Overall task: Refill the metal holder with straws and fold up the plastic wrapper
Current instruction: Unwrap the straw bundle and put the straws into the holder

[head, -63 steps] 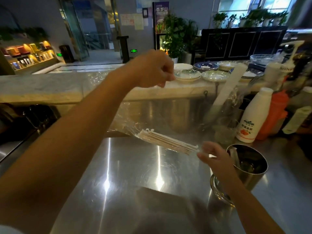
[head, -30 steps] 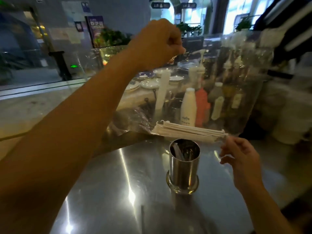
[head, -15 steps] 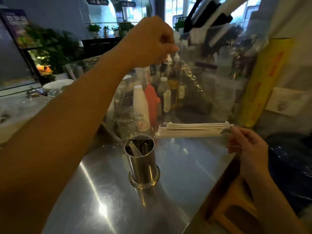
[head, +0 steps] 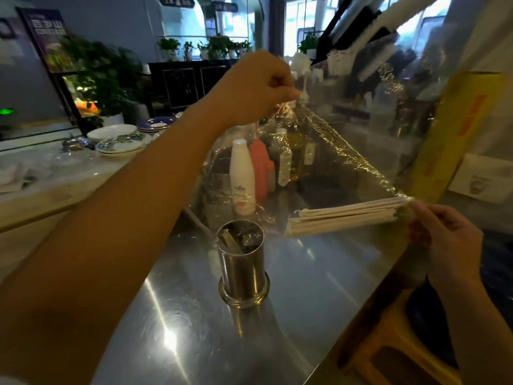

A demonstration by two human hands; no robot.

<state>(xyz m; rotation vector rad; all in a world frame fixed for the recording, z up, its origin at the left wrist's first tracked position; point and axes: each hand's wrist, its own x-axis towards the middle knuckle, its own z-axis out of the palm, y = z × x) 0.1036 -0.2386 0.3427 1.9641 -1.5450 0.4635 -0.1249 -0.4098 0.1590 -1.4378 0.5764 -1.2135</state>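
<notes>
A shiny metal holder (head: pixel 242 276) stands upright on the steel counter (head: pixel 305 287), with a couple of items inside. A clear plastic wrapper (head: pixel 341 162) hangs stretched in the air above and behind it. My left hand (head: pixel 255 90) pinches the wrapper's top edge, raised high. A bundle of paper-wrapped straws (head: pixel 344 216) lies nearly level inside the wrapper's bottom, to the right of the holder's rim. My right hand (head: pixel 444 240) pinches the wrapper at the straws' right end.
A white bottle (head: pixel 242 176), an orange bottle (head: pixel 262 168) and other bottles stand behind the holder. Stacked plates (head: pixel 119 140) sit on the stone ledge at left. A yellow roll (head: pixel 455 134) stands at right. The counter edge drops off at lower right above a wooden stool (head: pixel 394 348).
The view has swung right, so the holder has shifted from right to centre-left. My left hand has lifted the wrapper higher and the straw bundle has tipped up to the right.
</notes>
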